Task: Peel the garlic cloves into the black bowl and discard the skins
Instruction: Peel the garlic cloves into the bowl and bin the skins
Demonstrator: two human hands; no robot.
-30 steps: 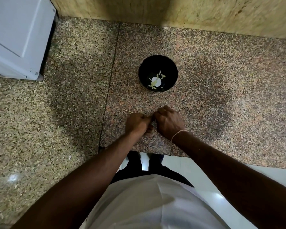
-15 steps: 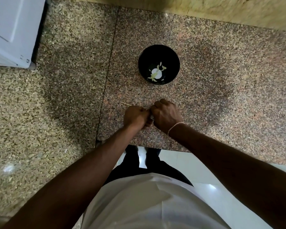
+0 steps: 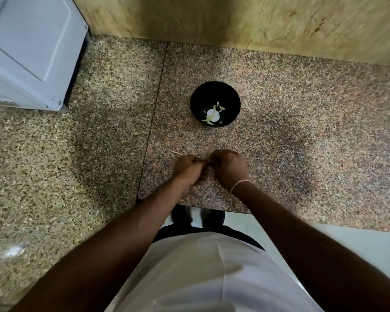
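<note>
Both hands knuckle to knuckle at near counter edge. Left hand (image 3: 189, 168) and right hand (image 3: 229, 170) curled, fingertips meeting on something small between them, presumably garlic clove; clove itself hidden, axis unreadable. Black bowl (image 3: 232, 102) straight ahead of fingers, well apart, right hand slightly nearer. Bowl glossy, round; inside, white rounded piece (image 3: 212, 114) and pale papery flakes. Thin dry stalk (image 3: 177, 153) touching left knuckles. Counter (image 3: 302, 131) speckled polished granite.

Single head-worn wide-angle view, no second view to share scene. Looks steeply down and forward over wearer's torso. Speckled granite tabletop (image 3: 302, 136) fills midframe; hands (image 3: 209, 167) near, centred; wooden wall panel along top edge.
</note>
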